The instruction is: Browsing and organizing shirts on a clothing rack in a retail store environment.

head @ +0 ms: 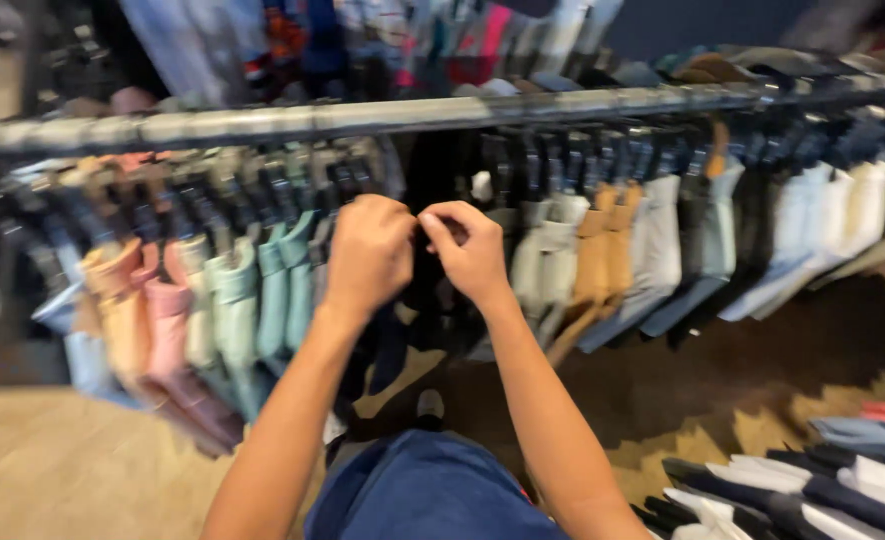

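My left hand and my right hand are raised side by side just below a grey metal clothes rail. Both have their fingers curled on a dark garment that hangs in the gap between them; it is mostly hidden behind the hands. The picture is blurred, so the exact grip is hard to make out. Left of my hands hang pastel trousers in peach, pink and mint. To the right hang white, tan and grey trousers on black clip hangers.
More garments hang on a second row behind the rail. Folded clothes in navy, white and red lie stacked at the lower right. The floor is pale wood on the left and dark patterned carpet on the right.
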